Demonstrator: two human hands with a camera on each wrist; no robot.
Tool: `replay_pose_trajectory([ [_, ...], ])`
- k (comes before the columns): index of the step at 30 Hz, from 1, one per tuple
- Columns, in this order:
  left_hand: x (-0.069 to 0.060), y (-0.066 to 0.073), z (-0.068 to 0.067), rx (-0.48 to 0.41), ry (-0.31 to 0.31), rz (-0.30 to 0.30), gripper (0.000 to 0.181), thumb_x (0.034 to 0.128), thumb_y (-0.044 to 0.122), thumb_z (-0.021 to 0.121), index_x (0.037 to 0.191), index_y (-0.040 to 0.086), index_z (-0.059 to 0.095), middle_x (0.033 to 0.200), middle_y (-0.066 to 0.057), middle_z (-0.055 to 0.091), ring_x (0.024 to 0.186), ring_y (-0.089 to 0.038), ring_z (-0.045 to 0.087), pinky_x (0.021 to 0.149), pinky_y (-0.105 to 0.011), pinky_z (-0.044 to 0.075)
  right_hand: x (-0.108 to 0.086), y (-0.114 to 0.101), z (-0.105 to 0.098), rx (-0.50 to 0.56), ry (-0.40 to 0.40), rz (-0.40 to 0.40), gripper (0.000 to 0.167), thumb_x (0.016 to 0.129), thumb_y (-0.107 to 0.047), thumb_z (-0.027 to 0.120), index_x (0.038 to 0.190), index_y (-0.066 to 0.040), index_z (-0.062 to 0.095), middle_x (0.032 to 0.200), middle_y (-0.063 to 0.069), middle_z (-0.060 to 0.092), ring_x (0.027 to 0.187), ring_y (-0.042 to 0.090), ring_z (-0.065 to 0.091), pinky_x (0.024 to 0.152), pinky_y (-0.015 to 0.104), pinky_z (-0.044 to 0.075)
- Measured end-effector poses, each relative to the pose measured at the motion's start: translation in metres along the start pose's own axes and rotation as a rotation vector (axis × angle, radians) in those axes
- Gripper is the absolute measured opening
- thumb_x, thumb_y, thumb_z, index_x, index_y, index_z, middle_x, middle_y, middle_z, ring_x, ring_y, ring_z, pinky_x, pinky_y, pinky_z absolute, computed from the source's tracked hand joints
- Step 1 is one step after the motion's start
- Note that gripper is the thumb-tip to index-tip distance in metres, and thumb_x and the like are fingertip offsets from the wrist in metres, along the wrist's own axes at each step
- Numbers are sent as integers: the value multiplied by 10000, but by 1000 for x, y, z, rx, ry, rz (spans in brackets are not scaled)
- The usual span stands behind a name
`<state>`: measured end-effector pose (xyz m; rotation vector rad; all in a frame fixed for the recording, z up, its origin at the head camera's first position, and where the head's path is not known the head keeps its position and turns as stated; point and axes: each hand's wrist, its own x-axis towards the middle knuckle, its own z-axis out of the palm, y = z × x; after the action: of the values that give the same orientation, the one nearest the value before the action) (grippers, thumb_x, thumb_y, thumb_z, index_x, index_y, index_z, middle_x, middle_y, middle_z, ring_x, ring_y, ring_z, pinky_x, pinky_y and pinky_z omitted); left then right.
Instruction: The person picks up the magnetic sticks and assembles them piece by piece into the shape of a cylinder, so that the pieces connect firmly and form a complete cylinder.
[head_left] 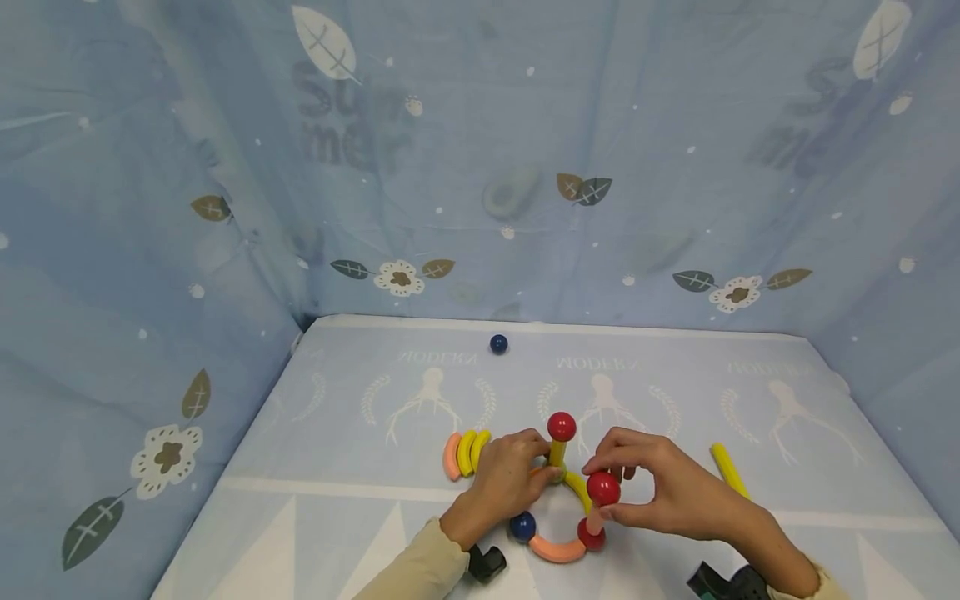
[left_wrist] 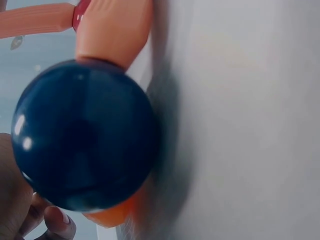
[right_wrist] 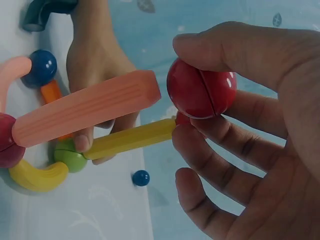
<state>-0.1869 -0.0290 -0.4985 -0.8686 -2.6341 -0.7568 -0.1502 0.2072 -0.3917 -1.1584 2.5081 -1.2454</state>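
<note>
My right hand (head_left: 660,483) pinches a red ball (right_wrist: 200,90) between thumb and fingers. The ball is just off the free end of an upright pink stick (right_wrist: 87,107), with a small gap showing in the right wrist view. That stick rises from another red ball (head_left: 592,534) in a ring of balls and curved pieces. Across the ring, my left hand (head_left: 510,475) pinches a green ball (right_wrist: 71,155) at the foot of an upright yellow stick (head_left: 557,454) topped by a red ball (head_left: 562,427). A blue ball (left_wrist: 85,135) joins a curved pink piece (head_left: 557,551) and an orange piece (right_wrist: 51,92).
Curved yellow pieces (head_left: 467,452) and a curved pink piece (head_left: 452,457) lie left of my left hand. A loose blue ball (head_left: 498,344) sits near the table's back edge. A yellow stick (head_left: 729,469) lies beyond my right wrist. Patterned cloth (head_left: 480,250) walls the table.
</note>
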Motion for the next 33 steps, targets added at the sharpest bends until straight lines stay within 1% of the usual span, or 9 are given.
replay_pose_trajectory([
  [6,0,0,1,-4,-12,-11,248,825,370,797,947,155,774,878,113,656,680,8,549,563,-125,382,-1,2,2,-21,-32,81,380,778,-252,852,1108,-356,694,993,-154,583,847,68,566,673,280,511],
  [10,0,0,0,-10,-9,-9,247,824,367,799,946,153,774,881,113,657,680,10,546,565,-123,382,0,1,1,-15,-46,109,379,790,-291,840,1134,-344,688,1009,-143,586,860,74,573,687,286,514],
  [13,0,1,-1,-18,-4,-8,240,821,357,804,943,152,774,880,116,658,675,16,539,561,-122,378,0,1,-3,-11,-48,98,380,816,-321,815,1168,-319,670,1042,-129,593,855,82,576,681,284,505],
  [16,0,1,-1,-25,-4,-9,239,821,353,805,949,154,774,883,116,660,679,10,547,564,-123,378,1,5,-11,-27,-10,70,348,850,-308,785,1174,-297,661,1055,-120,609,827,85,575,662,279,490],
  [19,0,2,-1,-20,-8,-13,239,824,357,801,955,159,775,887,118,662,686,8,556,568,-126,381,8,17,-20,-35,67,74,261,892,-246,745,1143,-277,682,1009,-114,631,804,92,574,655,278,486],
  [22,1,1,-1,-13,-21,-28,238,828,361,797,959,164,774,888,119,661,690,11,553,572,-133,386,24,38,-26,-21,126,102,187,921,-181,708,1102,-229,711,957,-95,643,790,126,583,659,285,505],
  [25,0,1,-1,-19,-37,-47,233,833,353,794,962,161,773,897,110,664,707,-8,576,584,-145,402,47,61,-24,-7,115,136,149,941,-165,681,1083,-168,723,949,-53,657,784,154,592,671,300,521],
  [29,0,2,0,-27,-53,-64,236,836,351,791,961,152,770,905,103,666,731,-23,597,603,-152,423,82,83,-10,-14,-2,147,161,943,-157,677,1086,-101,725,986,26,688,798,168,608,706,318,530],
  [33,1,4,0,-16,-47,-65,248,836,359,790,964,148,771,911,104,666,742,-22,603,619,-154,440,118,92,6,-27,-143,105,186,951,-115,652,1113,-48,714,1058,99,694,850,207,618,770,343,529],
])
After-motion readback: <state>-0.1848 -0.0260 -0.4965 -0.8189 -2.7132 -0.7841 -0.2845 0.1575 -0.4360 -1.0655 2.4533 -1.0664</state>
